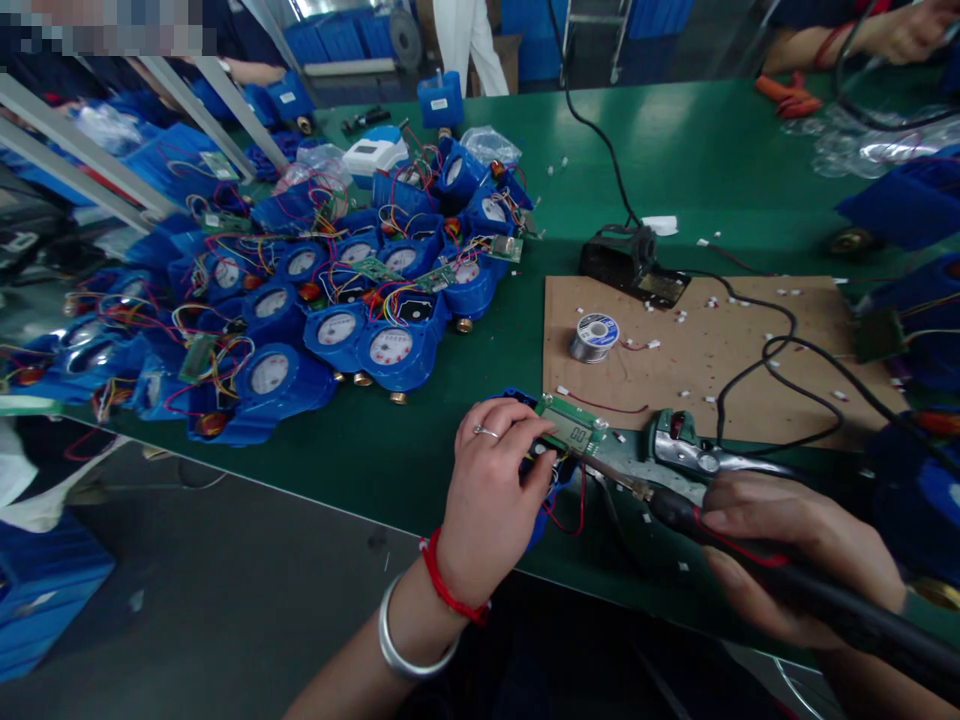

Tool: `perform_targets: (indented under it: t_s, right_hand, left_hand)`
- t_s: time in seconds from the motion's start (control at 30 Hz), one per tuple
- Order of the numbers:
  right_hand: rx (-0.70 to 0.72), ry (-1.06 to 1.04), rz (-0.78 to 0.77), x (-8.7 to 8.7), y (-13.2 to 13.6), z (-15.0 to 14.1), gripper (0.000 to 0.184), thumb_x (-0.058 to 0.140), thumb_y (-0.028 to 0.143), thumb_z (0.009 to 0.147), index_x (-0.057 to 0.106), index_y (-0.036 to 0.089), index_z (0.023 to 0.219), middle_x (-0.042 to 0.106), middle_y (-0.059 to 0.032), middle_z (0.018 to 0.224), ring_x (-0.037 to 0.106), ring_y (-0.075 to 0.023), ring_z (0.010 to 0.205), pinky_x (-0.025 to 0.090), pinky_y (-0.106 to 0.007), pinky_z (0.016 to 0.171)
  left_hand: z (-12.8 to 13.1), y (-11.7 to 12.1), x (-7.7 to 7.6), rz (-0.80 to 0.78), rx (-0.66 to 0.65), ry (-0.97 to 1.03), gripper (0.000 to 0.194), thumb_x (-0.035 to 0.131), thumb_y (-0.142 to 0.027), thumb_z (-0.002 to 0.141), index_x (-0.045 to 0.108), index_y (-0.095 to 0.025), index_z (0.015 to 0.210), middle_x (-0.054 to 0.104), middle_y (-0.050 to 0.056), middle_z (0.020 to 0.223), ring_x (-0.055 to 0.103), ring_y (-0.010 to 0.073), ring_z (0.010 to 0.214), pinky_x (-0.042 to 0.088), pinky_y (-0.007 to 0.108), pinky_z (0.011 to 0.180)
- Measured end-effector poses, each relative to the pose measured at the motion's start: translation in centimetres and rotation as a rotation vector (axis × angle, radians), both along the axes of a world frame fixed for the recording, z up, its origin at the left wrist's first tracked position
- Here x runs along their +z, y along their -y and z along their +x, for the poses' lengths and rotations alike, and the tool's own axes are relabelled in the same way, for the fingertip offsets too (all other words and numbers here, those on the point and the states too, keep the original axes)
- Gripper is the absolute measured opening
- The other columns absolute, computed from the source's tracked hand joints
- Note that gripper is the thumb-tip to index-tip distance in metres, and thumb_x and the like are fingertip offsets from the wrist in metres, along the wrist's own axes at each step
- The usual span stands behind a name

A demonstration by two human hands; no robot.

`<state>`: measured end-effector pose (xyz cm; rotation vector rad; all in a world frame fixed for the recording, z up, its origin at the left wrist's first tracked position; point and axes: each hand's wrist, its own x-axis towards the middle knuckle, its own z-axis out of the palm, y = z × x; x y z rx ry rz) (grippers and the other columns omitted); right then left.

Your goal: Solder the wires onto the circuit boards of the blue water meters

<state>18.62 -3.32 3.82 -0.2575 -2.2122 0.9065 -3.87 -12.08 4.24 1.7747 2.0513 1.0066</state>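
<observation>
My left hand (491, 490) is closed on a blue water meter (541, 495) at the table's near edge, fingers pressed on its green circuit board (574, 425) with a small display. Red wires hang from the board. My right hand (787, 555) grips a black soldering iron (720, 525), whose tip points left and touches the board's lower edge. A red cord bracelet and a silver bangle circle my left wrist.
A pile of several blue water meters (330, 300) with loose wires covers the green table (465, 440) at left. A cardboard sheet (675, 360) holds a solder spool (594, 335), wire scraps and black cables. A soldering stand (634, 262) sits behind it. Another person's arm (862, 35) is at top right.
</observation>
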Motion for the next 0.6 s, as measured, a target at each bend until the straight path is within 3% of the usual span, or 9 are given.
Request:
perform_targets:
  t_s: [0.23, 0.37, 0.6]
  right_hand:
    - [-0.047, 0.041, 0.027, 0.57, 0.47, -0.6, 0.046, 0.057, 0.003, 0.067, 0.054, 0.024, 0.106, 0.059, 0.0007, 0.064, 0.054, -0.0146, 0.048, 0.042, -0.028, 0.042]
    - [-0.043, 0.054, 0.066, 0.86, 0.59, -0.85, 0.047, 0.058, 0.0, 0.065, 0.054, 0.022, 0.106, 0.056, 0.0018, 0.06, 0.051, -0.0141, 0.046, 0.038, -0.027, 0.041]
    - [-0.039, 0.038, -0.002, 0.38, 0.39, -0.31, 0.046, 0.06, 0.002, 0.066, 0.056, 0.023, 0.107, 0.06, 0.0005, 0.065, 0.057, -0.0153, 0.05, 0.045, -0.027, 0.043]
  left_hand:
    - [-0.01, -0.01, -0.03, 0.006, 0.001, 0.005, 0.02, 0.061, -0.013, 0.082, 0.061, -0.021, 0.099, 0.059, 0.003, 0.105, 0.048, 0.0218, 0.11, 0.038, 0.048, 0.1]
    - [0.01, 0.05, -0.03, 0.003, 0.002, 0.002, 0.02, 0.06, -0.012, 0.082, 0.061, -0.021, 0.099, 0.059, 0.004, 0.104, 0.048, 0.0219, 0.11, 0.038, 0.047, 0.1]
    - [-0.04, -0.06, -0.11, 0.018, 0.001, 0.01, 0.021, 0.061, -0.012, 0.081, 0.06, -0.022, 0.099, 0.059, 0.004, 0.104, 0.048, 0.0222, 0.109, 0.039, 0.049, 0.099]
